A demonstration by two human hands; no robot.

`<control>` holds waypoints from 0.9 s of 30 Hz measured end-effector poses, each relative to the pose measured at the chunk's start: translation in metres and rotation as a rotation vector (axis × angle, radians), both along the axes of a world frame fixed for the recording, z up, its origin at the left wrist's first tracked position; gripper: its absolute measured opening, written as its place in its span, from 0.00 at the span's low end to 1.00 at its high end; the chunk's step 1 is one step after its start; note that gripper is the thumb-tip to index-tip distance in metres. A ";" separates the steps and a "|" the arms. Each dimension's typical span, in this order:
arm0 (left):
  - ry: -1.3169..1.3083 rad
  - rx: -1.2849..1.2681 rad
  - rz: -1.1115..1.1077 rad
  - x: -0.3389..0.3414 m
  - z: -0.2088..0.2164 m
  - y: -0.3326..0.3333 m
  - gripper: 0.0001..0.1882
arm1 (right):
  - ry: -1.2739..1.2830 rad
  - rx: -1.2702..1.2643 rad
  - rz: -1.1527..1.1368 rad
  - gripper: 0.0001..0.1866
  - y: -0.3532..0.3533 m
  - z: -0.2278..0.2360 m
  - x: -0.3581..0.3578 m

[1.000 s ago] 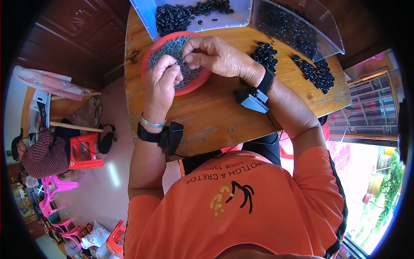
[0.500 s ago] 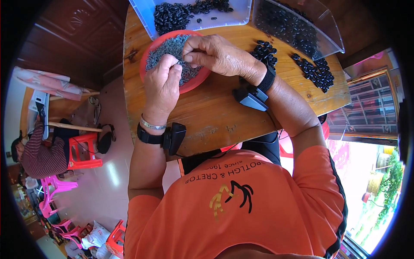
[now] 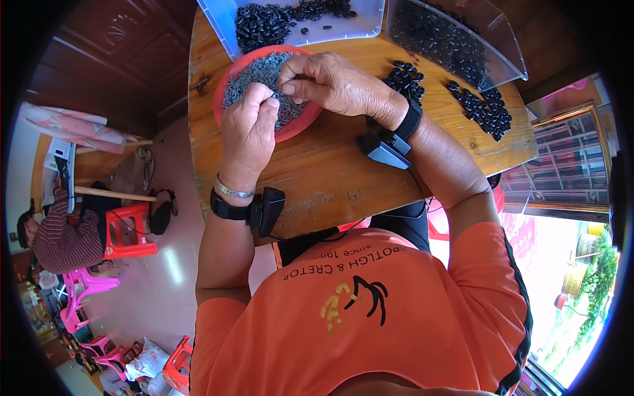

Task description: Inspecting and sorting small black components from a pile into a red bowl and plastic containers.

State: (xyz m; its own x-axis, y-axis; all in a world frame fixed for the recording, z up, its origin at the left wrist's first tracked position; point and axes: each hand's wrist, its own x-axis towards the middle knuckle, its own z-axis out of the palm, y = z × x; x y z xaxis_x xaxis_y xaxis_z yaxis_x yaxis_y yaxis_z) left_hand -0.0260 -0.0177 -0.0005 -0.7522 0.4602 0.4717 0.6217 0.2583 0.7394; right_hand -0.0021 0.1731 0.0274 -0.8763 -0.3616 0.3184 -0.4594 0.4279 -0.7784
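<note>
Over a red bowl [image 3: 219, 99] full of small grey pieces [image 3: 254, 71], my two hands meet with their fingertips close together. My left hand [image 3: 247, 132] is closed, thumb pressed against the bent fingers. My right hand [image 3: 337, 86] pinches with thumb and forefinger, just right of the left fingertips. Anything between the fingers is too small to make out. Each wrist wears a black strap with a dark device on it. Right of the bowl, partly behind my right wrist, lies a pile of small black oval pieces [image 3: 404, 79].
A second cluster of black pieces [image 3: 485, 112] lies farther right on the wooden table [image 3: 310, 204]. Behind the bowl stands a whitish plastic bin [image 3: 356, 34] with black pieces; a clear bin [image 3: 508, 63] with more is beside it. A person [image 3: 69, 234] sits at far left near a red stool [image 3: 129, 231].
My hands hold nearly the same pinched pose over the bowl. At far left, the seated person's arm has shifted slightly.
</note>
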 end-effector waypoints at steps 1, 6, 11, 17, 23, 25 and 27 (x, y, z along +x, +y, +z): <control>0.000 -0.002 0.000 0.000 0.000 0.000 0.04 | 0.002 -0.010 0.004 0.07 0.000 -0.001 0.000; -0.009 0.012 -0.014 0.000 0.002 0.000 0.04 | -0.008 0.008 0.005 0.07 0.001 -0.001 0.000; 0.004 -0.012 -0.003 0.001 0.003 0.001 0.04 | -0.026 0.015 0.018 0.07 0.001 0.000 0.000; -0.043 0.001 -0.021 0.005 0.007 0.002 0.04 | -0.018 0.044 0.041 0.07 0.001 0.000 -0.001; -0.015 0.011 -0.027 0.004 0.006 0.002 0.04 | -0.013 0.040 0.041 0.07 0.000 0.002 0.001; -0.038 0.018 -0.036 0.004 0.007 0.002 0.04 | -0.018 0.024 0.040 0.07 0.001 0.000 -0.001; -0.047 0.022 -0.037 0.005 0.007 0.002 0.04 | -0.021 0.011 0.039 0.08 0.001 0.000 0.000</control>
State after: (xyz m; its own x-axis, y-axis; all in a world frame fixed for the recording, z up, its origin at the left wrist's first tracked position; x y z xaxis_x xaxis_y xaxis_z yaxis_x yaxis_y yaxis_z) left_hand -0.0213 -0.0156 0.0061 -0.7562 0.4781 0.4467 0.5952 0.2189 0.7732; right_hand -0.0021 0.1739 0.0276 -0.8677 -0.3993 0.2959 -0.4597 0.4184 -0.7833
